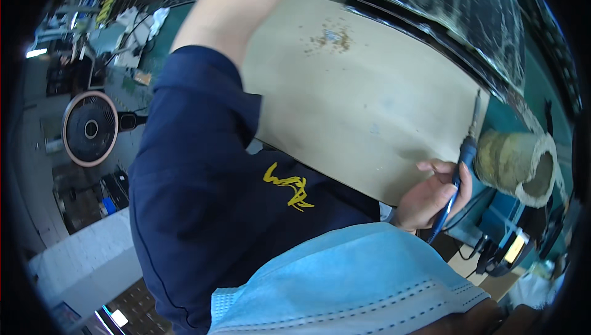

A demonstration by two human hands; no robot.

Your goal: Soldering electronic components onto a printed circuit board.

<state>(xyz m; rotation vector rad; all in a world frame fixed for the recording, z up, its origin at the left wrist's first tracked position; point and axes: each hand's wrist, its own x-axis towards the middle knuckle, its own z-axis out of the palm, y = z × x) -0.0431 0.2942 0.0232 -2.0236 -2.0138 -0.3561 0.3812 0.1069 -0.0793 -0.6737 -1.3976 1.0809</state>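
Note:
My right hand [433,196] holds a soldering iron [468,150] with a dark blue handle, its fingers wrapped around the grip. The iron's metal tip points up, away from me, beside the right edge of a beige work mat [295,89]. My left forearm [231,12] reaches past the top edge of the picture, so the left hand is out of sight. Brown crumbs and a small greyish bit form a scattered pile [332,38] on the far part of the mat.
Right of the iron lies a thick, yellowish hollow roll [514,166]. A dark panel under scratched clear film [431,3] spans the far right. Near the right edge stands a dark device with a lit yellow display [516,247]. A round fan [90,128] is at the left.

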